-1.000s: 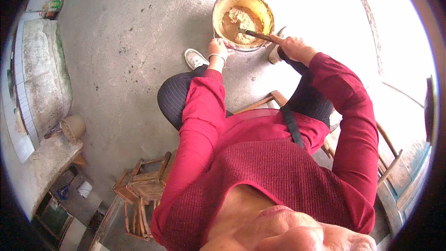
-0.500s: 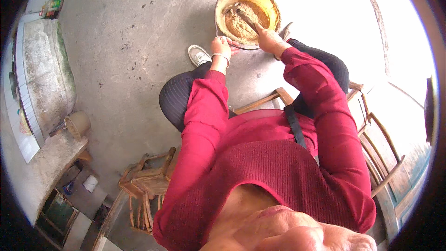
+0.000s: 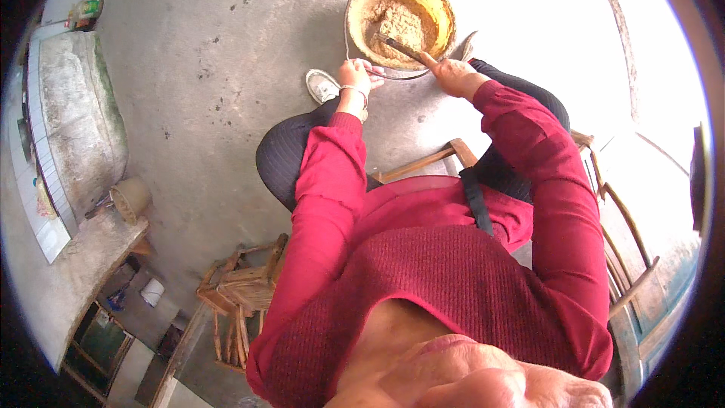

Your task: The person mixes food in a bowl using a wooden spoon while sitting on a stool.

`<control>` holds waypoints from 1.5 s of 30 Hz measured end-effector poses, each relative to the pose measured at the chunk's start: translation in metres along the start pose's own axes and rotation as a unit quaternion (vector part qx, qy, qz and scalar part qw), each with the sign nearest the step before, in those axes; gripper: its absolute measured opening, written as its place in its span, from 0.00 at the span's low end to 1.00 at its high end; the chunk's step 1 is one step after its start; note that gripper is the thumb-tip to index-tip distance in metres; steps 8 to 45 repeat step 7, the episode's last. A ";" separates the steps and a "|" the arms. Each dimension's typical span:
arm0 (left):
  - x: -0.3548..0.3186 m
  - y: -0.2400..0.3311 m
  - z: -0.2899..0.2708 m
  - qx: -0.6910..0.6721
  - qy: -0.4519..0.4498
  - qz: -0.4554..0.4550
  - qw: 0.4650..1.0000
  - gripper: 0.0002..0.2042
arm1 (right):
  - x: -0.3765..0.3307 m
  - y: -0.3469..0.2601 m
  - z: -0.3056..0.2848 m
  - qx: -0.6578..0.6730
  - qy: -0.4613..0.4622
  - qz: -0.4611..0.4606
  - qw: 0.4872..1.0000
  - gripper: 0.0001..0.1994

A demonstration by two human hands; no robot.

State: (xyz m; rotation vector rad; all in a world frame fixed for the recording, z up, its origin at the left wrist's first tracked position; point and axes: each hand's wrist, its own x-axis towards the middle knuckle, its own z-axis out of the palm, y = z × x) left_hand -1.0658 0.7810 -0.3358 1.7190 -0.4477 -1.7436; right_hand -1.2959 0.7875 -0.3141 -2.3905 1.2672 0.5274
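A round bucket (image 3: 442,9) with a yellow inner wall stands on the floor ahead of me, between my feet. It holds a damp, crumbly tan mash (image 3: 402,24), heaped toward the middle. My right hand (image 3: 455,76) is closed round the near end of a long dark stick-like tool (image 3: 402,47). The tool slants over the near rim, its far end against the mash; the shape of that end cannot be made out. At the near left rim, my left hand (image 3: 356,75) is closed on the bucket's thin wire handle (image 3: 404,77), some fingers under it.
Wooden chairs stand behind me, one on the left (image 3: 245,283) and one on the right (image 3: 630,257). A wooden seat frame (image 3: 423,162) shows between my legs. Far left is a pale ledge (image 3: 79,128) with a small brown pot (image 3: 131,200) near it.
My right hand has drawn back to the right and toward me with the tool, whose far end has shifted nearer. The mash looks more heaped. My left hand stays by the rim.
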 end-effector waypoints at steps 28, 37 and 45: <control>-0.005 0.001 0.002 0.022 -0.007 0.022 1.000 0.11 | -0.015 0.034 -0.079 -0.115 -0.101 -0.023 0.988 0.27; -0.005 0.001 0.002 0.022 -0.007 0.022 1.000 0.11 | -0.015 0.034 -0.079 -0.115 -0.101 -0.023 0.988 0.27; -0.005 0.001 0.002 0.022 -0.007 0.022 1.000 0.11 | -0.015 0.034 -0.079 -0.115 -0.101 -0.023 0.988 0.27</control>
